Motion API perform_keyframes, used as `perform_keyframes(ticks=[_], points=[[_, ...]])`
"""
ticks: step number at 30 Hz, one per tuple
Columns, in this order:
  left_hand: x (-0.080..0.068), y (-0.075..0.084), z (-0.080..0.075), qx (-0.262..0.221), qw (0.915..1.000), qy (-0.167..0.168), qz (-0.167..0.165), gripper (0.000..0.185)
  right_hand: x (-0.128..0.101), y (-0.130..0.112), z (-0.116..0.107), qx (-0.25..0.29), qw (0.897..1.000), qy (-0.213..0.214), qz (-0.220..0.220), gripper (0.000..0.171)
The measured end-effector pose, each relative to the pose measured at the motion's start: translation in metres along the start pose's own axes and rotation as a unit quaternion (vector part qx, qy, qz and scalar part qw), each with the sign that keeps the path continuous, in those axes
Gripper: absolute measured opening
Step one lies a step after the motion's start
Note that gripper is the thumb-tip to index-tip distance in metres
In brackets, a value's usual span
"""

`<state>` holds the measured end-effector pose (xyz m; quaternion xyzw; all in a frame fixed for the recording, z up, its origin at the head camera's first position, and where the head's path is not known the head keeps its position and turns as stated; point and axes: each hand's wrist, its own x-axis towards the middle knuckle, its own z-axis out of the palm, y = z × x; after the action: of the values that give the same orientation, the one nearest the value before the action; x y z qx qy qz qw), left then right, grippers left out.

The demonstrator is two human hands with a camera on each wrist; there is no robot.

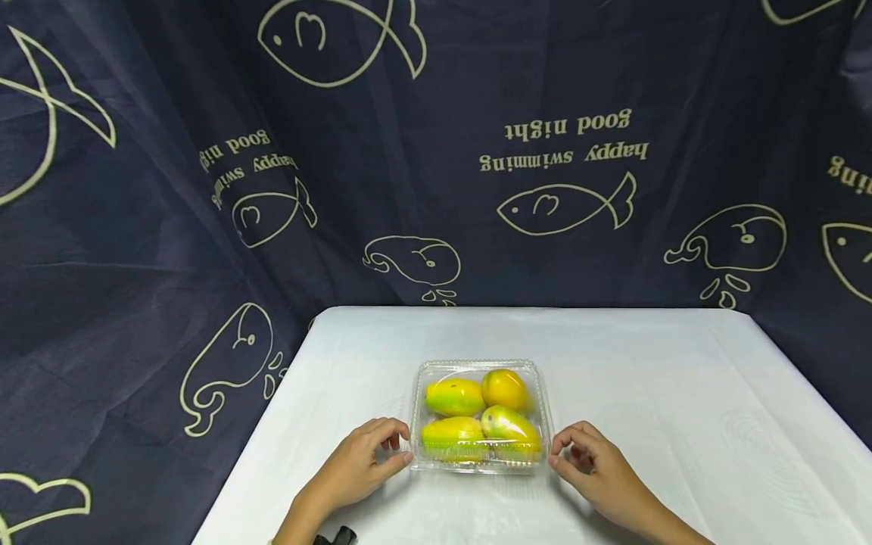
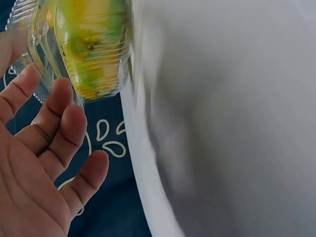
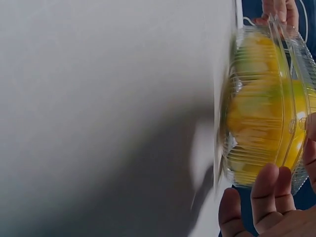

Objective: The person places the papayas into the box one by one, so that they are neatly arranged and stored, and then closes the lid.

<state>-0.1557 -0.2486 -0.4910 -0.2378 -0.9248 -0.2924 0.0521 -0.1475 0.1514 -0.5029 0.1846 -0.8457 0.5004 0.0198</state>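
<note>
Here the left hand [image 1: 354,465] sits at the near left corner of the clear plastic clamshell box [image 1: 479,416], its fingers [image 2: 59,116] loosely curled with the tips at the box's rim; the left wrist view shows the palm open beneath that rim rather than clamped on it, so the hand touches the box without truly gripping. The box stands closed on the white table [image 1: 681,393], towards the near edge and about midway across, and holds four yellow-green mangoes [image 1: 455,396] packed two by two under the lid. On the far side the right hand [image 1: 596,465] mirrors the left, fingertips [image 3: 269,185] meeting the near right corner at the seam where lid meets tray, the thumb close by; whether it has pinched the lip I cannot tell. Judging by this, the step in hand is taking hold of the box at both front corners. The next move would call for a firm, even purchase on each side, since the thin ribbed plastic is likely to flex and the fruit inside makes it heavy.
</note>
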Motion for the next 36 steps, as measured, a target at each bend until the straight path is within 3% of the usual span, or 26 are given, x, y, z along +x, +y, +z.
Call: perform_keyframes(ticks=[14,20,26,36], points=[[0.005,0.0,0.004,-0.055,0.9981,-0.028,0.003,0.016,0.001,0.001,-0.004,0.018,0.998,-0.051,0.023,0.007],[0.005,0.002,0.005,-0.067,0.9974,-0.025,-0.006,0.016,0.002,0.005,-0.005,0.045,0.996,-0.079,-0.005,0.004],[0.005,0.003,0.003,-0.081,0.9962,-0.028,-0.014,0.014,0.004,0.005,-0.004,0.043,0.996,-0.071,-0.037,0.005],[0.006,0.002,0.008,-0.134,0.9878,-0.059,-0.053,0.013,0.005,0.004,-0.012,0.056,0.991,-0.116,-0.031,0.009]])
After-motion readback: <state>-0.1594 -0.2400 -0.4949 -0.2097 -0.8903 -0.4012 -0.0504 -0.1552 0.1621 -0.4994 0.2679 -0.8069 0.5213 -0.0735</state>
